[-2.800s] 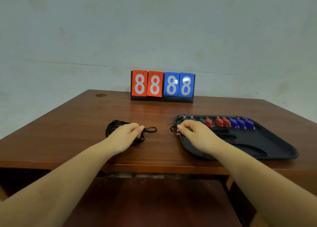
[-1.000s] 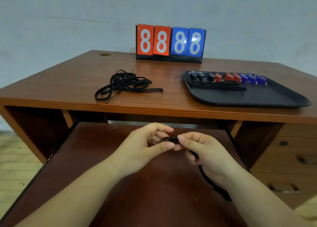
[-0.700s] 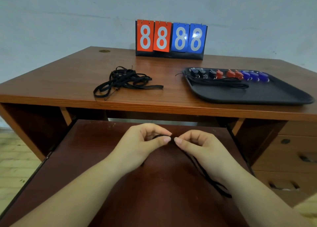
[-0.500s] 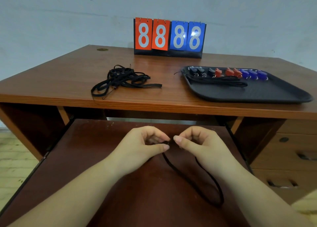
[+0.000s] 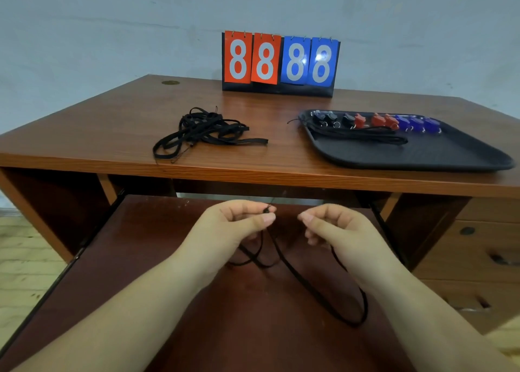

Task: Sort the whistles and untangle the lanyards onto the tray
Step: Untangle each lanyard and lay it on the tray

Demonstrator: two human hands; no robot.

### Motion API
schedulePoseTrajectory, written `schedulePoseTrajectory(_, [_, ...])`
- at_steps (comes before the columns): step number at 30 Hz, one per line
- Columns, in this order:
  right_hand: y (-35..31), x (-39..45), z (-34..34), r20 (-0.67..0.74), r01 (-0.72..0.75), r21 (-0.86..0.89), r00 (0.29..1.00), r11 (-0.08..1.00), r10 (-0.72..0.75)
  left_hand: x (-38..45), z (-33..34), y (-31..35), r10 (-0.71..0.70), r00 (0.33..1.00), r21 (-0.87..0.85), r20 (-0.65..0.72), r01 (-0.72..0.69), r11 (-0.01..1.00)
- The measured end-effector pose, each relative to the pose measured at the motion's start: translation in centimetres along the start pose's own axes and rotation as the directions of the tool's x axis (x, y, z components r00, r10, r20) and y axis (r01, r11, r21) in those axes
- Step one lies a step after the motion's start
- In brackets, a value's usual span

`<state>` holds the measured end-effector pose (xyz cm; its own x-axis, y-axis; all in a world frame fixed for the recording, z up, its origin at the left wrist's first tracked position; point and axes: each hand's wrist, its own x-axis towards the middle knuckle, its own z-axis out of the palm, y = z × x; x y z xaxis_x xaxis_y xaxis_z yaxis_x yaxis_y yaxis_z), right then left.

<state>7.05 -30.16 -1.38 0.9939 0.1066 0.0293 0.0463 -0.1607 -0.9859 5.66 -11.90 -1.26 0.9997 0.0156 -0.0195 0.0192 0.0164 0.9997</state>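
Observation:
Over the pull-out shelf (image 5: 157, 273) my left hand (image 5: 236, 225) pinches the end of a single black lanyard (image 5: 315, 295). My right hand (image 5: 334, 231) holds the same lanyard farther along, and a long loop hangs below and between the two hands. On the desk, a tangled pile of black lanyards (image 5: 202, 132) lies left of centre. The black tray (image 5: 422, 155) at the right holds a back row of black whistles (image 5: 329, 119), red whistles (image 5: 377, 120) and blue whistles (image 5: 416, 124), with straightened lanyards (image 5: 363, 136) laid in front of them.
A flip scoreboard (image 5: 280, 62) reading 8888 in red and blue stands at the back of the wooden desk (image 5: 112, 129). Drawers (image 5: 478, 247) sit under the desk on the right. A wall rises behind the desk.
My hands left the desk with one lanyard and came down over the pull-out shelf. In the last half second they drew apart, and the loop now hangs lower and longer.

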Motion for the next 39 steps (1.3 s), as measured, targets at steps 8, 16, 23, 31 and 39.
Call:
schedulePoseTrajectory(8, [-0.3,-0.7,0.8,0.094,0.136,-0.177,0.988,0.975,-0.12,-0.2,0.3,0.4,-0.025,0.998,-0.203,0.049,0.035,0.978])
schedulePoseTrajectory(16, [-0.5,-1.4,2.2,0.254,0.054,0.033,0.965,0.998,-0.061,-0.6,1.0,0.2,0.11,0.993,-0.147,0.035,-0.103,0.984])
schedulePoseTrajectory(23, [-0.6,-1.6,2.1,0.275,0.104,-0.007,0.956,0.995,-0.098,-1.0,1.7,-0.1,0.02,0.988,-0.163,0.153,0.005,0.987])
schedulePoseTrajectory(31, [-0.3,-1.2,1.6,0.313,0.052,-0.085,0.95,0.995,-0.023,-0.2,1.4,-0.3,-0.024,0.998,-0.335,0.062,0.043,0.941])
schedulePoseTrajectory(39, [-0.6,-0.6,-0.6,0.564,0.054,-0.309,0.814,0.95,0.137,1.3,-0.9,0.5,-0.038,0.999,-0.521,0.012,0.039,0.853])
